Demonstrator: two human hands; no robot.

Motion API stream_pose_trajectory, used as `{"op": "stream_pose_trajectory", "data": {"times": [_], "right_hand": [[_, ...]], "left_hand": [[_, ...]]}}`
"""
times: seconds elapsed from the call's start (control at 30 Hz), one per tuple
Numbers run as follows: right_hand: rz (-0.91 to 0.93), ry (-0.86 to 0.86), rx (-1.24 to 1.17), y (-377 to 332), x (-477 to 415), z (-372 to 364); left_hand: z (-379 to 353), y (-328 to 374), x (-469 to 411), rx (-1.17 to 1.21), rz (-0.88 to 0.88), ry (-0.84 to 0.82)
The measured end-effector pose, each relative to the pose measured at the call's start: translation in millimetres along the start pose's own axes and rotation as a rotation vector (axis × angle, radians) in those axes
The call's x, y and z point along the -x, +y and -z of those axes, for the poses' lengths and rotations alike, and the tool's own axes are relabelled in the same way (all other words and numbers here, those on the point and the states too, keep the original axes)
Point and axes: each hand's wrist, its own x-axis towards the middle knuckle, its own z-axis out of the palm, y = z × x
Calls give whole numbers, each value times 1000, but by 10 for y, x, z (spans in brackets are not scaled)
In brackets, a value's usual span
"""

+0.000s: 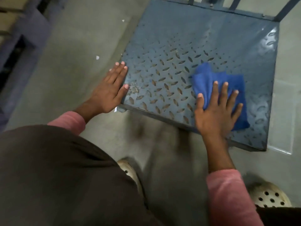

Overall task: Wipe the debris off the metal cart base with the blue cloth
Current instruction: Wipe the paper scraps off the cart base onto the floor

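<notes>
**Soft cloth, rough plate**

The right hand [217, 111] is pressing flat, fingers spread, on the blue cloth [223, 88], pinning it to the cart base [187, 46] rather than gripping it. The left hand [110, 90] is lying open and empty on the plate's edge, well apart from the right. The cloth looks light and limp, likely snagging on the raised tread; palm pressure on its middle probably suits it best.

The cart base [187, 46] is grey-blue with a rusty-brown diamond tread pattern. The cloth [211, 82] is bright blue; the sleeves [228, 193] are pink
</notes>
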Motion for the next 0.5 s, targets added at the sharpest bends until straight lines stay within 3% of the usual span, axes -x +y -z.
{"op": "stream_pose_trajectory", "data": {"times": [0.23,0.4,0.5], "right_hand": [[568,-104,38,-1072,53,-321],[620,-172,37,-1237,-382,-342],[515,-102,10,-859,-90,-251]], "left_hand": [[-72,-54,10,1,7,19],[-68,-108,-2,21,23,-36],[45,-245,-33,30,-70,-108]]}}
